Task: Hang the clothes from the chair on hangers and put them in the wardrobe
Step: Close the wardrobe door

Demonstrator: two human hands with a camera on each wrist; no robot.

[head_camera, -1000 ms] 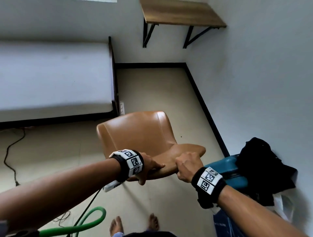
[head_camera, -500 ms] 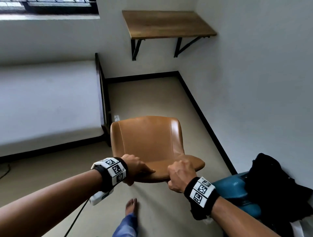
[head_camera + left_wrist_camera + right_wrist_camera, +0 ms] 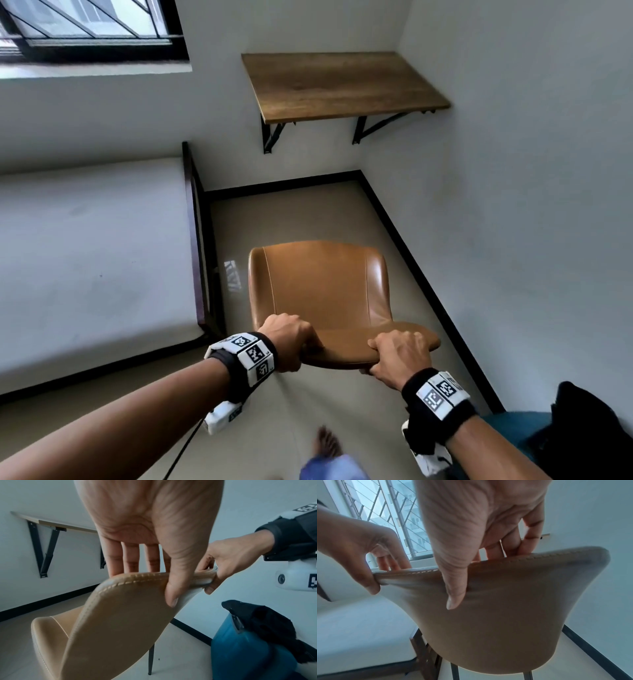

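Observation:
A tan leather chair stands on the floor between the bed and the right wall, its seat bare. My left hand grips the left end of the backrest's top edge and my right hand grips the right part. In the left wrist view the left hand has its thumb on the chair back and its fingers over the front. The right hand holds the chair the same way. Black clothing lies on a blue object at the lower right.
A bed with a dark frame fills the left. A wooden wall shelf on black brackets hangs in the far corner, and a window is at the top left. My bare foot is just behind the chair.
The chair has swung round to face the far wall and sits farther from the blue object. Both hands kept their grip. A green hanger at the lower left is out of view.

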